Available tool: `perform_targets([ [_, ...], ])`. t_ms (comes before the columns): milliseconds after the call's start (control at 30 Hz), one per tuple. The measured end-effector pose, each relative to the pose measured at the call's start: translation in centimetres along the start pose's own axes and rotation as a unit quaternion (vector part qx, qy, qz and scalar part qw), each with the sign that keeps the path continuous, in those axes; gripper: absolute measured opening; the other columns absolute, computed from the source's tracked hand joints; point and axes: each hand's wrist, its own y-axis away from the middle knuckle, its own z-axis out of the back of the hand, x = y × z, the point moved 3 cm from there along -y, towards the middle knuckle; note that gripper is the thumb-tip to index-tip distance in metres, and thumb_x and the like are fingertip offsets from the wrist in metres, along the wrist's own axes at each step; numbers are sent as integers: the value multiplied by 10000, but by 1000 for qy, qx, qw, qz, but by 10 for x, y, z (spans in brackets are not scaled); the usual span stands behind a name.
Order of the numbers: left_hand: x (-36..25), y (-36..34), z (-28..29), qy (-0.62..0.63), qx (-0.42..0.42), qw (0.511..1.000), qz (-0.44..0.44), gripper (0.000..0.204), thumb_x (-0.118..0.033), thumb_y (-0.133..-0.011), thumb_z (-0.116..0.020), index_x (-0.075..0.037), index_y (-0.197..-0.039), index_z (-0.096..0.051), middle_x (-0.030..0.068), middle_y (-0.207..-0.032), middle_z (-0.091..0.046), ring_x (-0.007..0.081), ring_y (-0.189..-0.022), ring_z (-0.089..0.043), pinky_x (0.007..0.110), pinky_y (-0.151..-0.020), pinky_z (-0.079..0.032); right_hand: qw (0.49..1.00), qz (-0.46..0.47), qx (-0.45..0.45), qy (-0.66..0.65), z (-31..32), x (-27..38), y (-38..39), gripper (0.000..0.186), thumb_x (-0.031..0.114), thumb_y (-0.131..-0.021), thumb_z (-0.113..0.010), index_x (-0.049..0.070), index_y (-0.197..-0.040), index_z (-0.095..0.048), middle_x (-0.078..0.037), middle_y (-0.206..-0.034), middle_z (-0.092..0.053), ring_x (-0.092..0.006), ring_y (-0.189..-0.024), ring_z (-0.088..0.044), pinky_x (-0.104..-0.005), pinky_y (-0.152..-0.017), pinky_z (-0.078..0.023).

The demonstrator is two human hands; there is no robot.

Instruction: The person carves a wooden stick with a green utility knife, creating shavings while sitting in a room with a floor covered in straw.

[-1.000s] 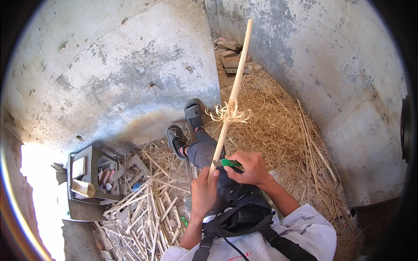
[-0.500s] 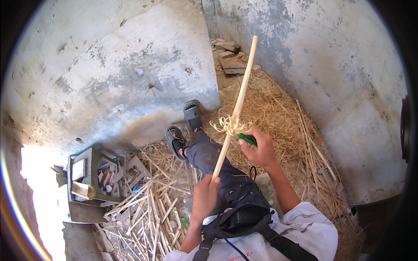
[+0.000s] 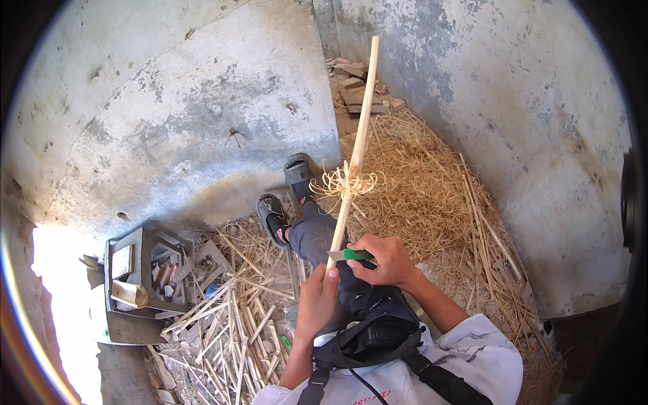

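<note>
My left hand (image 3: 317, 300) grips the near end of a long pale wooden stick (image 3: 356, 142) that points up and away over my legs. A bunch of thin curled shavings (image 3: 345, 182) clings to the stick about halfway along. My right hand (image 3: 383, 260) is closed on a green-handled knife (image 3: 349, 254), its blade set against the stick just above my left hand.
A deep heap of straw-like shavings (image 3: 432, 196) covers the floor to the right. Cut stick pieces (image 3: 229, 331) lie piled at lower left beside a grey crate (image 3: 138, 287) of tools. Concrete walls stand close around. Broken bricks (image 3: 354, 88) lie in the far corner.
My right hand has pulled the knife back down the stick from the curls to a spot just above my left hand. The stick has tilted a little to the left.
</note>
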Motion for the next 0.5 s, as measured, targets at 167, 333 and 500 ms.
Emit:
perform_targets([
  [167,0,-1,2,28,12,1000,6,402,-343,-1157,-539,-31,-908,-584,-50,-702,-490,49,-653,-433,273,-570,-379,1000,10,-4,8,1,1,-3,224,248,-850,-836,85,-982,-758,-60,-787,-716,-251,-629,-716,-364,-576,-564],
  [333,-1,-1,2,1,6,1000,7,392,-321,-1151,-544,-25,-899,-592,-40,-693,-497,51,-657,-438,278,-573,-381,1000,2,-13,21,3,-3,-5,215,249,-855,-832,84,-967,-752,-62,-785,-717,-247,-640,-722,-358,-580,-566],
  [500,8,-1,2,-49,-1,999,3,380,-296,-1136,-555,6,-914,-618,26,-688,-547,99,-668,-489,330,-607,-429,998,-20,-48,33,8,-17,-8,247,306,-882,-809,95,-989,-738,-68,-832,-755,-265,-698,-759,-374,-617,-590],
])
